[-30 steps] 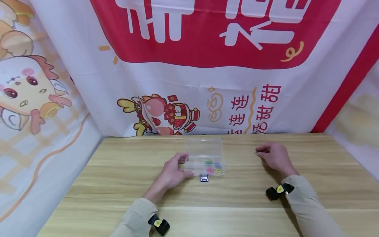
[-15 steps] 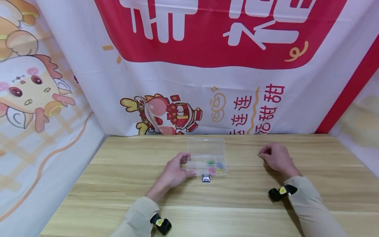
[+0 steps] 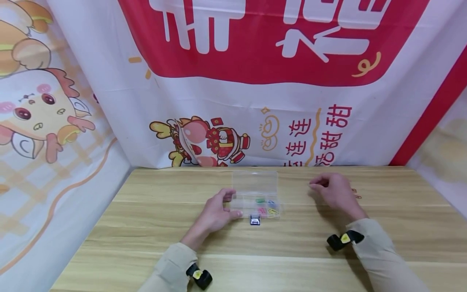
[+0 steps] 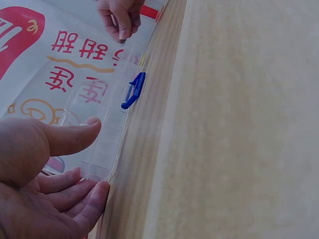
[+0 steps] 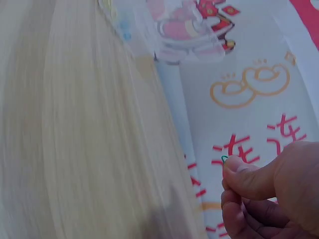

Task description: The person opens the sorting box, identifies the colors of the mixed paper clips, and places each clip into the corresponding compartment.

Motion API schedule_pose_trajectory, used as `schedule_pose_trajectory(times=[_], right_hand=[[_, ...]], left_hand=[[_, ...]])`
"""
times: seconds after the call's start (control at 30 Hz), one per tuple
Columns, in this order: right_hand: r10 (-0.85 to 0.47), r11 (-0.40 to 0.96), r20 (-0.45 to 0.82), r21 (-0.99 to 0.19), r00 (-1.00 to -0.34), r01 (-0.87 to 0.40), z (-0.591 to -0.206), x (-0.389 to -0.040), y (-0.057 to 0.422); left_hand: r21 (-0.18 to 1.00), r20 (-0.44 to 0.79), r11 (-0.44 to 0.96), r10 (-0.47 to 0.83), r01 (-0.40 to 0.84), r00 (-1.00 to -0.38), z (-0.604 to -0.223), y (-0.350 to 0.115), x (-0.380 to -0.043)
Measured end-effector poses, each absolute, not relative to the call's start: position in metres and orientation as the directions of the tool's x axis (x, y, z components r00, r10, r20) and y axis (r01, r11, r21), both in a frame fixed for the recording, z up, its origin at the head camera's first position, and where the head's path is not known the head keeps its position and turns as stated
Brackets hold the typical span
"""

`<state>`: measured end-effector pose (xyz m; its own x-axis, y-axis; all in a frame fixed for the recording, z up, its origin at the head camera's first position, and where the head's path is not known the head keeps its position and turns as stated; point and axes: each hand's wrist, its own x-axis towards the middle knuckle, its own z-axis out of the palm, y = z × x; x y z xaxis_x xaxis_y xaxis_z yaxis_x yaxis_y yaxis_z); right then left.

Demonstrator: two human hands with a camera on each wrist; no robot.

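Observation:
A clear plastic compartment box (image 3: pixel 249 207) lies on the table with its lid (image 3: pixel 254 182) raised at the back. My left hand (image 3: pixel 216 211) holds its left end between thumb and fingers. Green (image 3: pixel 260 200), blue (image 3: pixel 271 203), pink (image 3: pixel 262 211) and yellow (image 3: pixel 272 211) clips sit in separate compartments towards the right; those at the left look empty. To the right of the box, my right hand (image 3: pixel 335 190) pinches a small green paper clip (image 5: pixel 224 159) between thumb and index finger, above the table. Mostly its looped tip shows.
A blue latch (image 4: pixel 133 90) sticks out from the box's front edge. Two orange-brown clips (image 3: pixel 358 197) lie on the wooden table (image 3: pixel 277 259) just right of my right hand. A printed cloth (image 3: pixel 219 97) hangs along the table's back edge.
My right hand has shifted left towards the box with the clip, uncovering the orange-brown clips behind it. My left hand stays on the box. The head view has turned slightly.

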<state>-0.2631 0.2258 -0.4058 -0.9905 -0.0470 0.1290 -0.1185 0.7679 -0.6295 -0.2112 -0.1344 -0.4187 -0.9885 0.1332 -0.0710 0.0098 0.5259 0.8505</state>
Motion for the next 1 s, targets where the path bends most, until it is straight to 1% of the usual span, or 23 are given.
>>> schedule_pose_trajectory(times=[0.27, 0.53, 0.77, 1.0], right_hand=[[-0.057, 0.735, 0.142, -0.664, -0.988, -0.138, -0.396, -0.254, 0.199], [-0.092, 0.706, 0.224, -0.672, -0.97, -0.222, -0.393, -0.247, 0.17], [-0.123, 0.667, 0.217, -0.704, -0.968, -0.243, -0.394, -0.241, 0.143], [-0.184, 0.625, 0.185, -0.736, -0.965, -0.261, -0.403, -0.234, 0.121]], left_hand=[[0.849, -0.075, 0.528, 0.132, 0.006, -0.988, -0.42, -0.134, -0.211], [0.847, -0.072, 0.532, 0.129, 0.007, -0.989, -0.421, -0.134, -0.212], [0.845, -0.079, 0.535, 0.125, 0.0, -0.989, -0.42, -0.135, -0.213], [0.845, -0.075, 0.535, 0.133, 0.007, -0.988, -0.419, -0.135, -0.213]])
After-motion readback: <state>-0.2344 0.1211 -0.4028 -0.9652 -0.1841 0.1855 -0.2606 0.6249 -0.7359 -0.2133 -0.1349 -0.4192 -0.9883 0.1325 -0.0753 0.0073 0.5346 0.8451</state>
